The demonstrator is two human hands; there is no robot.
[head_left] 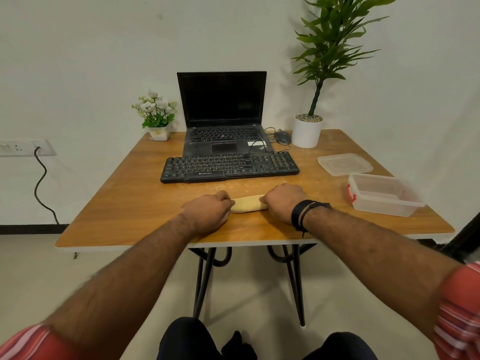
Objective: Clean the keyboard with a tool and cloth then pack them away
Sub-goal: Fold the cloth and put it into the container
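1. The left hand (207, 213) and right hand (283, 202) cover both ends of the yellow cloth (248, 203).
2. The plant (335, 42) top is cut off.
3. Keyboard (230, 166) letters are too small to read.

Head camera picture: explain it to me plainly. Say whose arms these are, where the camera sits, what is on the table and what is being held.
There is no machine here. The camera is worn on a person's head and looks forward and down, so the two arms are that person's own. The left hand and right hand each grip one end of a pale yellow roll, perhaps a cloth, lying on the wooden table. Beyond it lies a black keyboard, then an open laptop with a dark screen and a mouse. At the right stand a clear plastic container and its lid, lying apart. Two potted plants stand at the back.
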